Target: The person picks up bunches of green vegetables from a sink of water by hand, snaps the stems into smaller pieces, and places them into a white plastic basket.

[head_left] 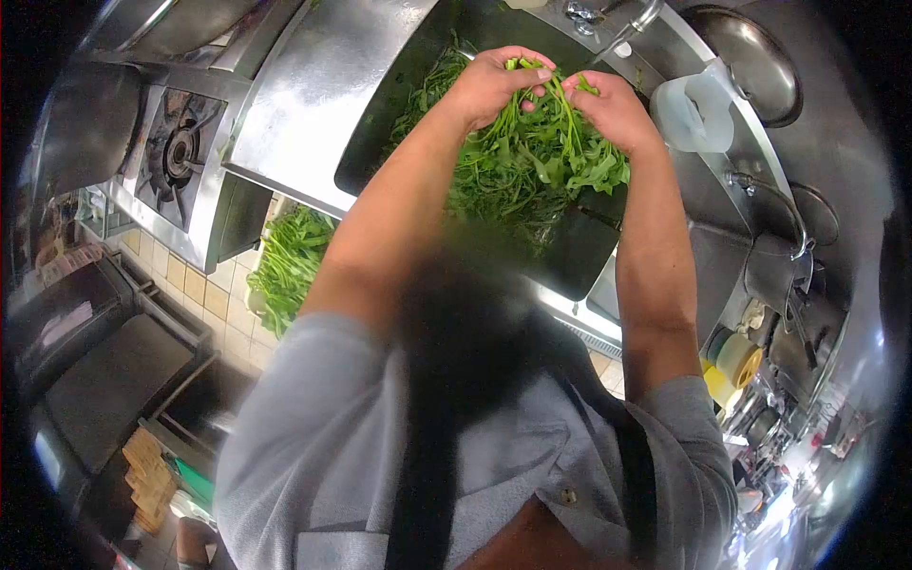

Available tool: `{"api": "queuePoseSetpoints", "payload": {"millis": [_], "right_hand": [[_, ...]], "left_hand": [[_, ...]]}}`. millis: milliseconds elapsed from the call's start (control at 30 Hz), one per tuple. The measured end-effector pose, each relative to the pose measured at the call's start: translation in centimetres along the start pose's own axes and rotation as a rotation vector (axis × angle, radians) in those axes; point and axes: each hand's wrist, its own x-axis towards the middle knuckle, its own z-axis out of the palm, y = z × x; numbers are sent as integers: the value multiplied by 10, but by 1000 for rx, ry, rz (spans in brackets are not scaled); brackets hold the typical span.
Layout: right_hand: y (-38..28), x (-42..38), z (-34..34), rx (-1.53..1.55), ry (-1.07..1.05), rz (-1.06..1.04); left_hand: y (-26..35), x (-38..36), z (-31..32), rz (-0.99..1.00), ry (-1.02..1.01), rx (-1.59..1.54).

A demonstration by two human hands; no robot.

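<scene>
My left hand is closed round the stem ends of a bunch of leafy greens, held over the sink. Opposite it, my right hand pinches stems of the same bunch between thumb and fingers. The leaves hang down between and below the two hands. Under them, more loose greens with thinner leaves lie heaped in the sink. Some fingertips of both hands are hidden by the stems.
A tap reaches over the sink's far edge. A whitish plastic container stands right of the sink. On the left are a metal counter and a gas burner. More leafy greens sit low beside my left arm.
</scene>
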Motion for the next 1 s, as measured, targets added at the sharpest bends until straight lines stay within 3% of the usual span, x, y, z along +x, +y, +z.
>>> {"api": "queuePoseSetpoints", "payload": {"millis": [167, 333, 567, 633, 700, 767, 833, 933, 1000], "right_hand": [[15, 3, 6, 20, 174, -143], [-3, -9, 23, -401, 325, -169], [6, -6, 45, -506, 445, -123], [12, 1, 44, -257, 499, -37], [20, 3, 30, 95, 485, 118], [40, 4, 18, 574, 490, 93], [34, -6, 7, 829, 514, 36], [38, -14, -2, 1016, 503, -52], [26, -25, -1, 834, 487, -14]], "left_hand": [[-4, 5, 5, 11, 117, 64], [-3, 2, 13, 26, 173, 127], [-12, -5, 15, 13, 272, 194], [-19, -5, 13, 6, 297, 127], [-22, -6, 7, 58, 384, -132], [-19, -12, -5, 41, 412, -235], [-18, -14, -13, 27, 438, -339], [-19, -13, -19, 9, 546, -496], [-21, -10, -20, 19, 553, -514]]}}
